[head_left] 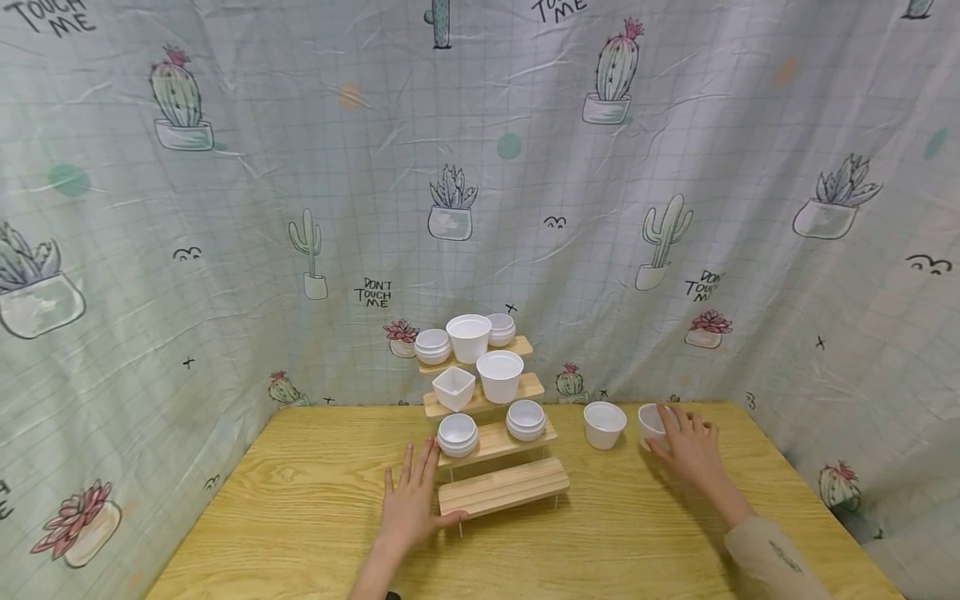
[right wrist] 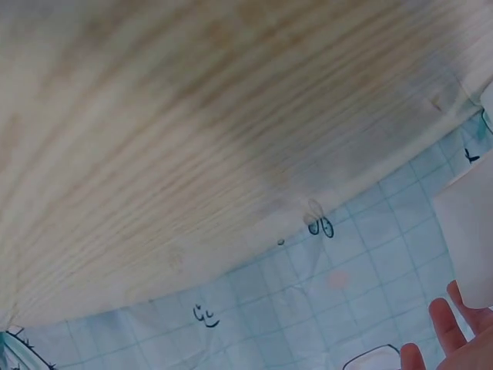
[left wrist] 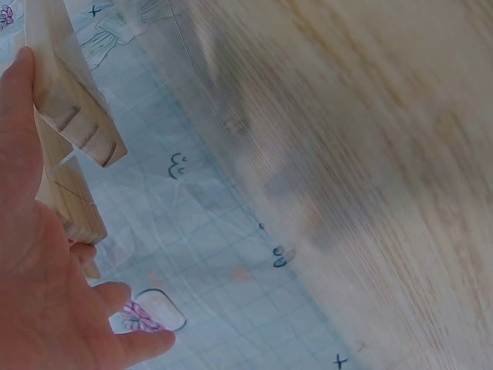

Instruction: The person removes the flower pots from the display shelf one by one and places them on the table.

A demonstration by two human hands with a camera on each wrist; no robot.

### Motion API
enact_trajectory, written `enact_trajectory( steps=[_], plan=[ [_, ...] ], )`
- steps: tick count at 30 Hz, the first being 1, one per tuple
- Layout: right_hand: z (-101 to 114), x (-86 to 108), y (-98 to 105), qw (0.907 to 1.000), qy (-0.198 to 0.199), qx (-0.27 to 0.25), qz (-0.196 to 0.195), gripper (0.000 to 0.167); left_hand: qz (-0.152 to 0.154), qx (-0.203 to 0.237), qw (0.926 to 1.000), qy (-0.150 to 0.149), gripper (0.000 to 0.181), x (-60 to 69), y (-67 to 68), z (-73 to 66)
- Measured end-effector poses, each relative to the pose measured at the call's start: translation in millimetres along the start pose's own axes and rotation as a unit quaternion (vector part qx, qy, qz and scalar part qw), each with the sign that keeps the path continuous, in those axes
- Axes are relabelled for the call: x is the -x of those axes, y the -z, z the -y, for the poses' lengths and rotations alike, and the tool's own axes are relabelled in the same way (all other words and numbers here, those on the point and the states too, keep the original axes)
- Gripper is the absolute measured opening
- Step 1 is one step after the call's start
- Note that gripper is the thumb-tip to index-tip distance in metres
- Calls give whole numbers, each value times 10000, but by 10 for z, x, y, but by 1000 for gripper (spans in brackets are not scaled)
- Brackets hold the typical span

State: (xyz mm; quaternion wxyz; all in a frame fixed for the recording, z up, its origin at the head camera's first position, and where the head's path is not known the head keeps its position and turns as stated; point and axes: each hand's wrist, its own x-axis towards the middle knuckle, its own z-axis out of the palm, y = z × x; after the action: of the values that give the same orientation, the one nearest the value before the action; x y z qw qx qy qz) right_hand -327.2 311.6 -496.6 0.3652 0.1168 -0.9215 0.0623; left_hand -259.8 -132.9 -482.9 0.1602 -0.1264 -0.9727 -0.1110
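A stepped wooden rack (head_left: 504, 487) carries several small white flower pots, among them a square pot (head_left: 453, 388), a taller round pot (head_left: 500, 377) and a ringed round pot (head_left: 457, 435). My left hand (head_left: 408, 504) touches the rack's left side with fingers extended, its thumb at the front step's end. The left wrist view shows the left hand (left wrist: 54, 285) beside the ends of the wooden steps (left wrist: 73, 100). On the right, my right hand (head_left: 690, 450) pinches a round white pot (head_left: 651, 423) by its side; the hand partly covers it. In the right wrist view, the right hand's fingers (right wrist: 447, 327) lie by this pot (right wrist: 470, 239).
Another round white pot (head_left: 603, 425) stands on the wooden table (head_left: 300, 492), between the rack and my right hand. Behind the table hangs a cactus-print curtain (head_left: 510, 192), which also runs along both sides.
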Motion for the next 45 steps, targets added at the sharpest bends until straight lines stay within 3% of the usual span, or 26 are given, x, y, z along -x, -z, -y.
enact_trajectory(
  steps=[23,31,45],
  plan=[
    [-44,-139,-186,9962,-426,24,755,61,-48,39,10000,-4,113,13,29,-24],
    [-57,-156,-228,9921,-553,126,1119,61,-240,-82,9996,-91,113,11,3,-7],
    [-37,-154,-210,9906,-620,69,1221,60,-60,-68,10000,-5,113,8,7,-8]
  ],
)
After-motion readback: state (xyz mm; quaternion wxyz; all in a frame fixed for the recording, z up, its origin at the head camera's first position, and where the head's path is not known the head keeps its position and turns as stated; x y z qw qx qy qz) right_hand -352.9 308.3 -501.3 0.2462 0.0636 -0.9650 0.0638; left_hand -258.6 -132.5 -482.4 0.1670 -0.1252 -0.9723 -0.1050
